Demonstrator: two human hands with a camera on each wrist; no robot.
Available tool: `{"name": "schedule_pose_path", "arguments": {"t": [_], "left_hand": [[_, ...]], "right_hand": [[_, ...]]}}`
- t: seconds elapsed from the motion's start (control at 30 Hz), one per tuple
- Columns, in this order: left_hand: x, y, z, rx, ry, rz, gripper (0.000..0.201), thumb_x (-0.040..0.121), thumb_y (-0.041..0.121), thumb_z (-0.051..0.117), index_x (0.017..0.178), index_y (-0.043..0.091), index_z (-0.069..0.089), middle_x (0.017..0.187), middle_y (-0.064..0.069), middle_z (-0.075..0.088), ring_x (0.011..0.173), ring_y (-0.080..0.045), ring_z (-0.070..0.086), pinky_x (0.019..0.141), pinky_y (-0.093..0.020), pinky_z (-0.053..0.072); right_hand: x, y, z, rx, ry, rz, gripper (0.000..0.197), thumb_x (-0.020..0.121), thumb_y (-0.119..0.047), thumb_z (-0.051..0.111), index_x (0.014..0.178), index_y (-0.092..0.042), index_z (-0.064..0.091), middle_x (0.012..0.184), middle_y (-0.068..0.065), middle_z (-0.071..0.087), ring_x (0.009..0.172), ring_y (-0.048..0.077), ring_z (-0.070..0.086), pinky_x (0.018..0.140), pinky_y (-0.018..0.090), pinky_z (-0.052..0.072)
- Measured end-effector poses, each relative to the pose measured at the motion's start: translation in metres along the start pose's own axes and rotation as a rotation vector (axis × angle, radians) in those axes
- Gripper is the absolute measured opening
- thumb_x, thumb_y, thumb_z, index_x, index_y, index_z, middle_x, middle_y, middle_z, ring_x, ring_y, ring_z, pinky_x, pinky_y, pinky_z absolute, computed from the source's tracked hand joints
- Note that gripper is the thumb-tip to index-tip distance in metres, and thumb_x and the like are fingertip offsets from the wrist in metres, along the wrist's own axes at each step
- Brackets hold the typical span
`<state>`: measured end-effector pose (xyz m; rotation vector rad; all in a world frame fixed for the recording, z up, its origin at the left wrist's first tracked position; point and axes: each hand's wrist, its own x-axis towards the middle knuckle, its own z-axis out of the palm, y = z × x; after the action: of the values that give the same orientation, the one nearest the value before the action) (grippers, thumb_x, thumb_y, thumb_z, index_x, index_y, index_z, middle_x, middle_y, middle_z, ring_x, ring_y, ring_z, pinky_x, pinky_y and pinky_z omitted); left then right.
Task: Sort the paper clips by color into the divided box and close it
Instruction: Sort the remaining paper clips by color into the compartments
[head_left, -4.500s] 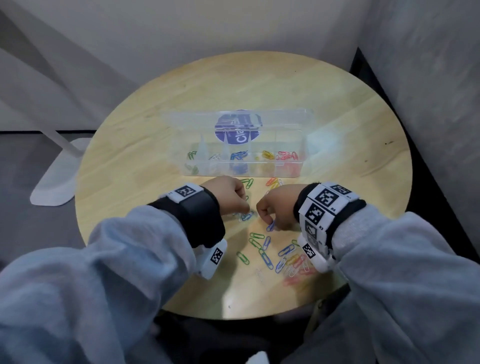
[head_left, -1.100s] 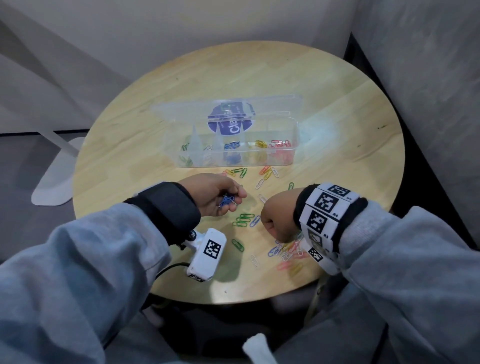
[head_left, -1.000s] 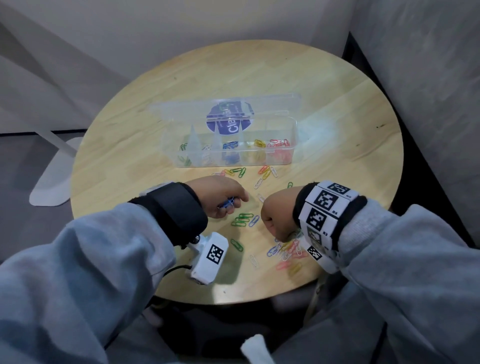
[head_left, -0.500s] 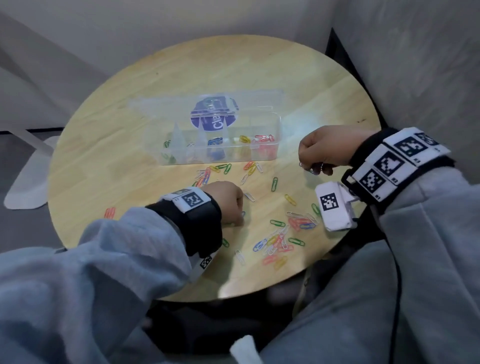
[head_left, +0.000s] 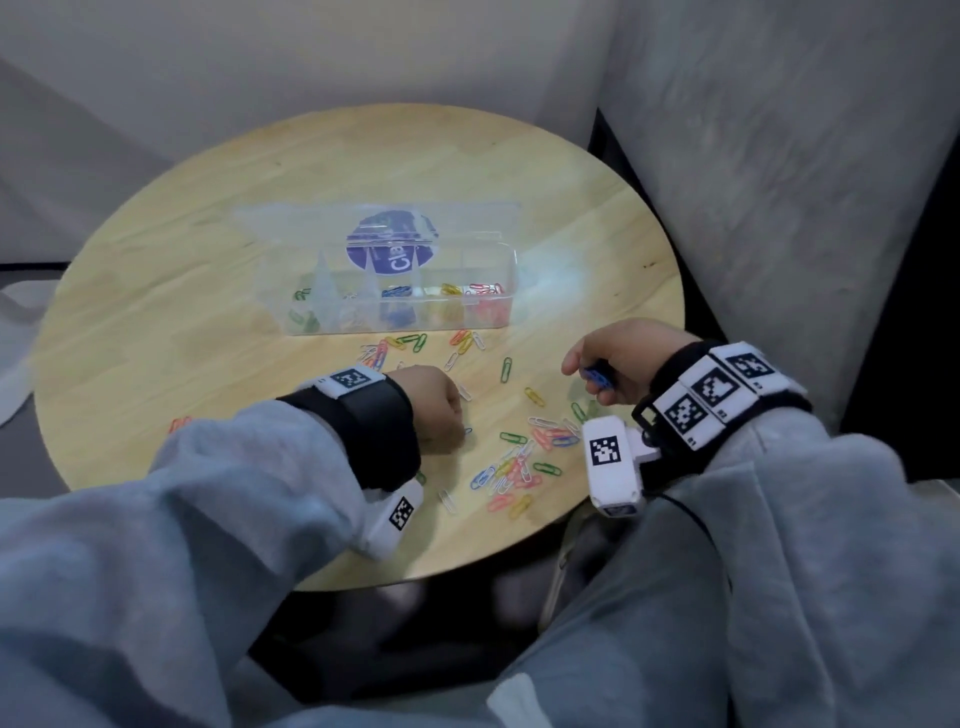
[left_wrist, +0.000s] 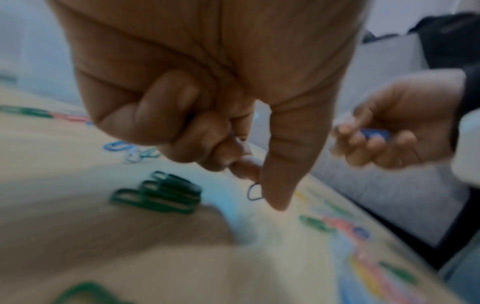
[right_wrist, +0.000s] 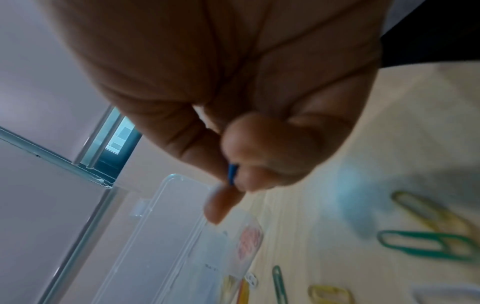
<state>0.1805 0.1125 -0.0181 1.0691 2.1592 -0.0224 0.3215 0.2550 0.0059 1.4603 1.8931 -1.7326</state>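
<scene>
Head view, table: you are working on a round wooden table (head_left: 156, 332); its flat, hard top gives thin wire nothing to lift off, so expect to slide or tip each clip up before you pinch it.
Divided box: the clear divided box (head_left: 506, 304) sits open near the table's middle, lid (head_left: 291, 221) laid back behind it. It looks light and thin-walled, so it will likely skid if you push; hold the body by its long sides when you shut it.
Loose clips: the scattered paper clips (head_left: 514, 467) lie between the box and you, well mixed in colour. They are light, stiff and slick, and they hook into each other; take one by its rounded end.
Right hand: your right hand (head_left: 621, 364) hangs above the table, to the right of the box, fingers curled round a few blue clips (head_left: 597, 375). Loosen the grip only over the blue compartment.
Left hand: your left hand (head_left: 439, 405) is down on the table, thumb and fingertip nipping one dark clip (left_wrist: 254, 192).
Green clips: a small bunch of green clips (left_wrist: 158, 198) lies just beside that thumb.
</scene>
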Motion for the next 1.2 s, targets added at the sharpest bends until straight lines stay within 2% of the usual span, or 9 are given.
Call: {"name": "schedule_pose_path", "arguments": {"t": [0.2, 0.43, 0.53, 0.63, 0.83, 0.9, 1.03, 1.1, 1.2], "left_hand": [[-0.014, -0.001, -0.012, -0.664, -0.19, 0.099, 0.038, 0.081, -0.007, 0.06, 0.056, 0.015, 0.041, 0.06, -0.007, 0.049, 0.044, -0.011, 0.036, 0.046, -0.019, 0.03], [-0.022, -0.006, -0.011, -0.839, -0.246, -0.026, 0.032, 0.087, -0.006, 0.034, 0.082, 0.014, 0.058, 0.057, -0.003, 0.046, 0.04, -0.008, 0.039, 0.037, -0.012, 0.031], [-0.021, -0.002, -0.006, -0.745, -0.202, -0.105, 0.03, 0.089, 0.0, 0.032, 0.075, 0.01, 0.056, 0.06, -0.003, 0.041, 0.043, -0.009, 0.036, 0.036, -0.013, 0.026], [-0.017, 0.006, 0.002, -0.437, -0.166, -0.083, 0.011, 0.087, 0.012, 0.053, 0.076, 0.012, 0.056, 0.066, -0.002, 0.045, 0.054, -0.014, 0.036, 0.049, -0.019, 0.03], [-0.013, 0.019, 0.018, 0.053, -0.045, 0.032, 0.014, 0.074, 0.025, 0.074, 0.081, 0.018, 0.065, 0.081, 0.002, 0.065, 0.078, -0.015, 0.059, 0.065, -0.022, 0.043], [-0.011, 0.019, 0.023, 0.109, -0.057, 0.022, 0.02, 0.071, 0.027, 0.075, 0.086, 0.015, 0.068, 0.09, -0.002, 0.072, 0.082, -0.019, 0.063, 0.068, -0.026, 0.047], [-0.01, 0.02, 0.028, 0.154, -0.055, 0.015, 0.024, 0.073, 0.024, 0.072, 0.093, 0.011, 0.07, 0.089, -0.004, 0.072, 0.075, -0.019, 0.059, 0.065, -0.026, 0.046], [-0.011, 0.022, 0.028, 0.18, -0.046, 0.017, 0.021, 0.075, 0.016, 0.066, 0.094, 0.009, 0.071, 0.088, -0.004, 0.07, 0.075, -0.02, 0.059, 0.064, -0.027, 0.046], [-0.011, 0.019, 0.026, 0.178, -0.06, 0.005, 0.022, 0.076, 0.014, 0.064, 0.095, 0.008, 0.072, 0.084, -0.005, 0.068, 0.074, -0.021, 0.058, 0.063, -0.026, 0.046]], "right_hand": [[-0.009, 0.017, 0.012, -0.079, 0.042, 0.114, 0.023, 0.089, -0.007, 0.04, 0.068, -0.007, 0.047, 0.061, 0.006, 0.042, 0.05, 0.017, 0.04, 0.036, 0.016, 0.035], [-0.018, 0.02, 0.011, -0.65, 0.076, -0.008, 0.008, 0.081, -0.01, 0.065, 0.078, -0.013, 0.058, 0.059, 0.0, 0.044, 0.05, 0.014, 0.037, 0.048, 0.023, 0.031], [-0.02, 0.019, 0.016, -0.729, 0.055, -0.034, 0.011, 0.08, -0.008, 0.065, 0.084, -0.018, 0.063, 0.063, -0.007, 0.05, 0.055, 0.007, 0.042, 0.048, 0.02, 0.033], [-0.017, 0.021, 0.021, -0.801, 0.066, -0.047, 0.014, 0.08, -0.009, 0.066, 0.084, -0.021, 0.061, 0.066, -0.01, 0.053, 0.056, 0.004, 0.046, 0.044, 0.014, 0.034], [-0.003, 0.023, 0.029, -1.038, 0.063, -0.045, 0.013, 0.083, -0.016, 0.064, 0.084, -0.02, 0.051, 0.09, 0.0, 0.056, 0.079, 0.018, 0.05, 0.05, 0.019, 0.034], [0.001, 0.021, 0.03, -1.06, 0.056, -0.048, 0.012, 0.083, -0.018, 0.064, 0.079, -0.019, 0.053, 0.092, 0.002, 0.058, 0.081, 0.019, 0.052, 0.058, 0.022, 0.041], [0.006, 0.018, 0.031, -1.108, 0.045, -0.045, 0.023, 0.085, -0.02, 0.061, 0.104, -0.009, 0.067, 0.106, 0.009, 0.068, 0.085, 0.02, 0.055, 0.076, 0.028, 0.049], [0.006, 0.014, 0.028, -1.059, 0.026, -0.052, 0.021, 0.087, -0.02, 0.059, 0.103, -0.008, 0.065, 0.098, 0.009, 0.064, 0.084, 0.021, 0.053, 0.068, 0.025, 0.045], [0.008, 0.006, 0.016, -0.785, 0.038, -0.079, 0.012, 0.084, -0.019, 0.063, 0.075, -0.015, 0.056, 0.073, 0.002, 0.053, 0.07, 0.021, 0.049, 0.054, 0.023, 0.035]]}}
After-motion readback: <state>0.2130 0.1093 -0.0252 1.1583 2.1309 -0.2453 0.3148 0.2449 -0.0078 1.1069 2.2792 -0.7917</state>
